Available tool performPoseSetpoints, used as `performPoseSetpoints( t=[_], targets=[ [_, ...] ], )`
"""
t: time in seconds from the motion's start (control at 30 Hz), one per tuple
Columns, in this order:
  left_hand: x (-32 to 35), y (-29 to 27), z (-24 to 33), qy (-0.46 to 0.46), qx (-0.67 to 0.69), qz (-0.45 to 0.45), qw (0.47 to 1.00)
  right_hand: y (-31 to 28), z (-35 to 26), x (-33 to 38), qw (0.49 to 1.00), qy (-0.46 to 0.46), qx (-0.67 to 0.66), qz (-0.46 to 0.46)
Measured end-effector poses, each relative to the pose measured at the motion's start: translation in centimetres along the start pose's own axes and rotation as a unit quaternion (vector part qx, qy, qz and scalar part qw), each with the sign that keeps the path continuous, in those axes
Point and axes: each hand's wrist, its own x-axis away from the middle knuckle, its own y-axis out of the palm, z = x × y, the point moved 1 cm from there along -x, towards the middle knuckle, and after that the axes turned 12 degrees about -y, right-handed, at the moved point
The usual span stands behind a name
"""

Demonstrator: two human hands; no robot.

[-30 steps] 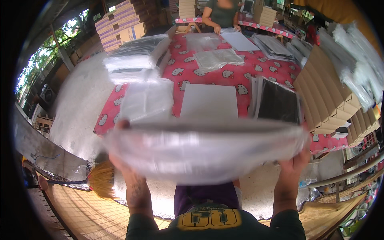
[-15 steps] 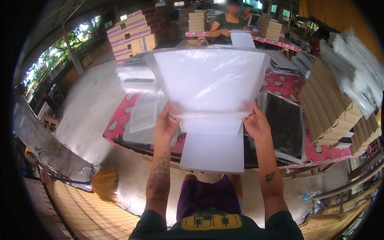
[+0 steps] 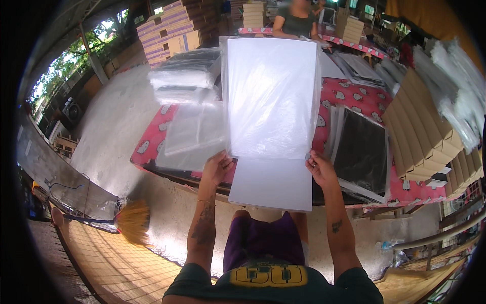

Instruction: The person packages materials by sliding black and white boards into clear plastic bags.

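A see-through plastic sleeve (image 3: 272, 101) with a white sheet inside lies flat in front of me, its lower edge toward me. My left hand (image 3: 218, 167) is closed in a pinch at the sleeve's near left corner. At the near right corner, my right hand (image 3: 322, 168) pinches the plastic the same way. Below that edge, between my hands, a plain white sheet (image 3: 271, 185) reaches over the table's front edge. Left of the sleeve are flat see-through plastic sleeves (image 3: 195, 129). Beside my right hand lies a stack of black sheets in plastic (image 3: 360, 149).
A pink patterned cloth (image 3: 144, 143) covers the table. Plastic-wrapped packs (image 3: 182, 78) are piled at the far left, folded brown cardboard (image 3: 422, 129) at the right. Cartons (image 3: 169, 38) stand behind. Across the table is another person (image 3: 296, 23). A broom (image 3: 132, 223) rests at lower left.
The sleeve, raised and bowed before, now lies flatter and reaches farther away. Both hands have moved slightly down, still at its near corners. The other person's white sheet is no longer held up.
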Motion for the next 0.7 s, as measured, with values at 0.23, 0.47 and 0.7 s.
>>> performPoseSetpoints(
  t=[0.23,0.47,0.7],
  targets=[
    [-1.5,0.3,-0.9,0.048,-0.146,0.008,0.988,5.3,-1.5,-1.0,0.743,-0.280,0.608,-0.019],
    [-2.4,0.9,-1.8,0.144,-0.259,0.133,0.946,6.9,0.2,-3.3,0.585,-0.256,0.766,-0.078],
    [2.0,2.9,-2.8,0.288,-0.300,0.165,0.894,3.6,-0.5,1.3,0.557,-0.313,0.764,-0.087]
  ],
)
